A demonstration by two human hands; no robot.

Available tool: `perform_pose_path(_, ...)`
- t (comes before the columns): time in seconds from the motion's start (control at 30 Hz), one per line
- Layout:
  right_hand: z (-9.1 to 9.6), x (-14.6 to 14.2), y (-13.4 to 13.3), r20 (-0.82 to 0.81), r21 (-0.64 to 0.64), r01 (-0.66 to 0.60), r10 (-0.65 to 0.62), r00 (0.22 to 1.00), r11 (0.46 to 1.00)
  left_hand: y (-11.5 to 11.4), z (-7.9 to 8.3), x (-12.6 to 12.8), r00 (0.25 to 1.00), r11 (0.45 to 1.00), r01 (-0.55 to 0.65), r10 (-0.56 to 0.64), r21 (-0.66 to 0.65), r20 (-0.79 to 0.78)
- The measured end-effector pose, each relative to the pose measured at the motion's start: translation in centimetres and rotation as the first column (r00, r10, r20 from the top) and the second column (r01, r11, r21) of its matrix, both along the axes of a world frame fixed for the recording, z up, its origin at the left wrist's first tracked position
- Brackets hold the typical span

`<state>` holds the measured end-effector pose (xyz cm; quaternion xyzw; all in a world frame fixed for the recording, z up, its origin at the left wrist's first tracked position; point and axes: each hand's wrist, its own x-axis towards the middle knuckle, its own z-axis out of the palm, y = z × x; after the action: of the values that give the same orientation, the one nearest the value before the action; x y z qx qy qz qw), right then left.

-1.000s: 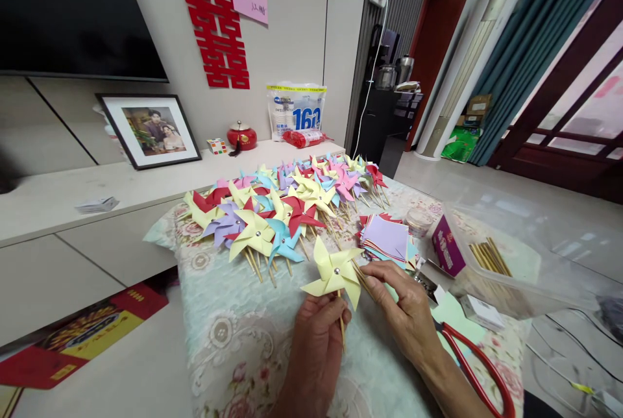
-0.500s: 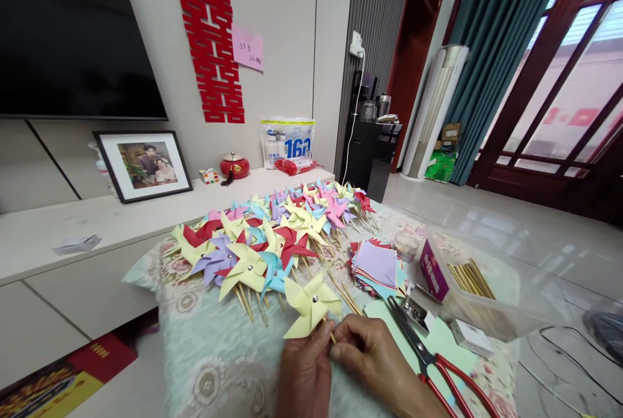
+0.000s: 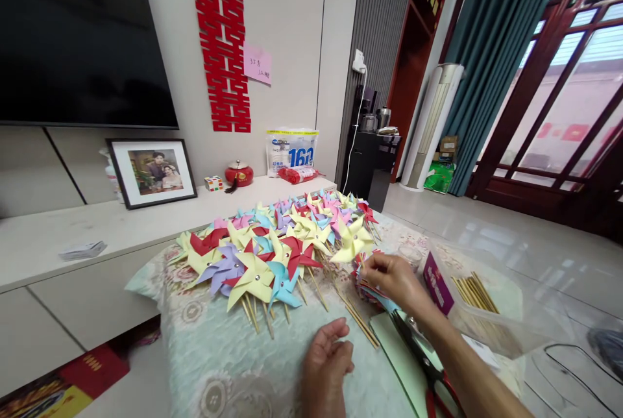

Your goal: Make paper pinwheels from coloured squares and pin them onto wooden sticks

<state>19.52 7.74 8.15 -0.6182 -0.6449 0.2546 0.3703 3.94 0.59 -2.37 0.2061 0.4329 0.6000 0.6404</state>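
A pale yellow paper pinwheel (image 3: 354, 239) is pinched by its stick in my right hand (image 3: 392, 278), above a stack of coloured paper squares (image 3: 367, 291) that the hand partly covers. My left hand (image 3: 327, 366) rests near the table's front, empty, with fingers loosely curled and the thumb apart. Many finished pinwheels (image 3: 256, 278) in yellow, red, blue, purple and pink lie in rows beyond it. Several loose sticks (image 3: 360, 320) lie between my hands. Under my right forearm are red-handled scissors (image 3: 413, 340), lying over pale green paper (image 3: 396, 353).
A clear plastic bin (image 3: 511, 333) holding sticks (image 3: 477, 295) stands at the right. The flowered cloth (image 3: 233, 353) covers the table. Behind, a white cabinet (image 3: 146, 226) carries a framed photo (image 3: 153, 171), a red pot (image 3: 238, 174) and a plastic bag (image 3: 292, 152).
The yellow pinwheel has moved from between both hands, forward and right toward the other pinwheels, in my right hand. My left hand has let go of it. The view has shifted slightly.
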Motion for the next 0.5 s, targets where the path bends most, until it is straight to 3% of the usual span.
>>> perform_pose_path(0.1, 1.2, 2.0, 4.5, 0.063, -0.017, 0.113, -0.111, 0.992, 0.994, -0.2, -0.4, 0.9, 0.978, 0.996, 0.083, -0.073, 0.042, -0.198)
perform_pose_path(0.23, 0.6, 4.0, 9.0, 0.215, -0.087, 0.251, -0.228, 0.950, 0.964, -0.2, -0.1, 1.0, 0.927, 0.985, 0.150, -0.111, 0.081, -0.359)
perform_pose_path(0.5, -2.3, 5.5, 12.7, 0.418, -0.182, 0.359, -0.258, 0.871, 0.916, 0.3, 0.0, 1.2, 0.872, 0.978, 0.156, -0.070, 0.139, -0.484)
